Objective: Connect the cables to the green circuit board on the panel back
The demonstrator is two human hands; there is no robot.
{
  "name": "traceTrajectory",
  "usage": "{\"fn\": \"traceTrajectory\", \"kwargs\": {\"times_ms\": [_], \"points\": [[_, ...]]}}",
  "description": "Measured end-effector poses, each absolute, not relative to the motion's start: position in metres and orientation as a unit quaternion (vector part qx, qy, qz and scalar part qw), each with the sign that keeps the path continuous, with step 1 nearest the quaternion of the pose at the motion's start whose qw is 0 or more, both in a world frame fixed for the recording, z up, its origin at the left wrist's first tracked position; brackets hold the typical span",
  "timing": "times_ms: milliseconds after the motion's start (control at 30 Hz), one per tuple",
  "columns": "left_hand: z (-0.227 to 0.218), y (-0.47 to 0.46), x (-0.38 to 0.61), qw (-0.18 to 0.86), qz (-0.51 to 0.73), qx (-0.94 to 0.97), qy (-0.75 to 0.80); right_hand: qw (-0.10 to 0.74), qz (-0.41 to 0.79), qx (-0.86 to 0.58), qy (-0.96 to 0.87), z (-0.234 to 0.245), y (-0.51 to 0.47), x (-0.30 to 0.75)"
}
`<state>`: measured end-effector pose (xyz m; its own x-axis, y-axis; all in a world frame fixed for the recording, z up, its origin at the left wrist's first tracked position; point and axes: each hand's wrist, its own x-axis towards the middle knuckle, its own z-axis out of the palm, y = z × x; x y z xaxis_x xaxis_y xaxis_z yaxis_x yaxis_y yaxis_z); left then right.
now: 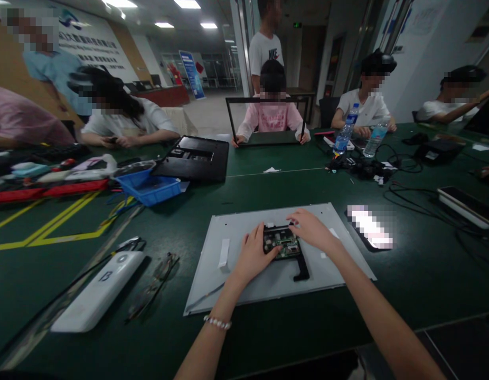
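A green circuit board (283,248) in a black plastic frame lies on a grey-white flat panel (244,295). From the frame's lower right a black arm (302,268) sticks out over the panel. My left hand (254,256) grips the board's left side, fingers along the edge and thumb at the front. A beaded bracelet (217,322) circles that wrist. At the upper right corner, my right hand (310,228) has its fingers bent onto the board's frame; whatever small part lies under the fingertips is hidden.
Left of the panel lie a white power bank (100,290) with a cable and glasses (151,290). A phone (369,227) lies to the right. Farther back are a blue tray (149,187), a black laptop casing (195,157) and bottles (346,129). Across the table, a person holds a black frame (229,119).
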<state>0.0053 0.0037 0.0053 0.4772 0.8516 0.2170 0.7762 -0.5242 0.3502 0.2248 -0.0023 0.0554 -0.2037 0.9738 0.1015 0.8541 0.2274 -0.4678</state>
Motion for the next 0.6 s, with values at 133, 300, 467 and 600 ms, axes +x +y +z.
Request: {"fn": "traceTrajectory", "kwargs": {"times_ms": [133,300,467,600], "points": [[0.018,-0.001,0.01,0.104,0.201,0.847,0.48,0.182,0.183,-0.669,-0.697,0.033,-0.024,0.284],[0.034,-0.019,0.032,0.076,0.217,0.874,0.427,0.198,0.18,-0.713,-0.649,0.005,-0.038,0.306],[0.032,-0.035,0.049,0.066,0.169,0.917,0.354,0.231,0.185,-0.697,-0.652,-0.002,-0.044,0.294],[0.026,-0.036,0.05,0.063,0.143,0.925,0.347,0.276,0.199,-0.683,-0.646,-0.003,-0.049,0.293]]}}
